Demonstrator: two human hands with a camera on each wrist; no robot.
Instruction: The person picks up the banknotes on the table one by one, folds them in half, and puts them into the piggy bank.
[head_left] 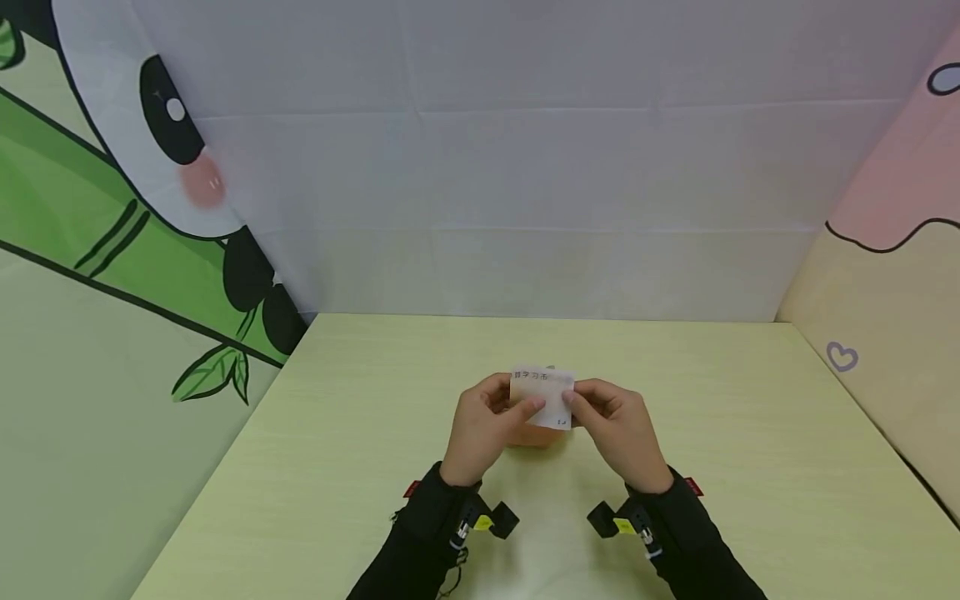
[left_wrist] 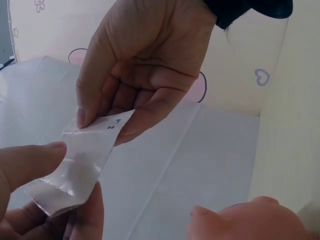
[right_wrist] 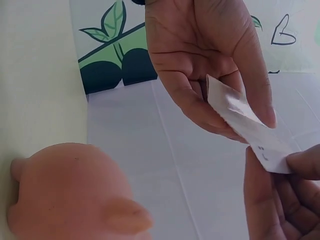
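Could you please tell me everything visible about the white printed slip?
The white slip is small, roughly rectangular and paper-like, with a glossy sheen and creases. In the head view, dark characters line its top edge and small marks its lower right. Slightly bent, it is held above the table, its sides pinched by the left hand and right hand.

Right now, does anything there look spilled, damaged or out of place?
Nothing looks spilled or broken. The paper slip, pinched by the left hand and right hand, is bent and creased, perhaps just from folding. The orange figure on the table shows no visible damage.
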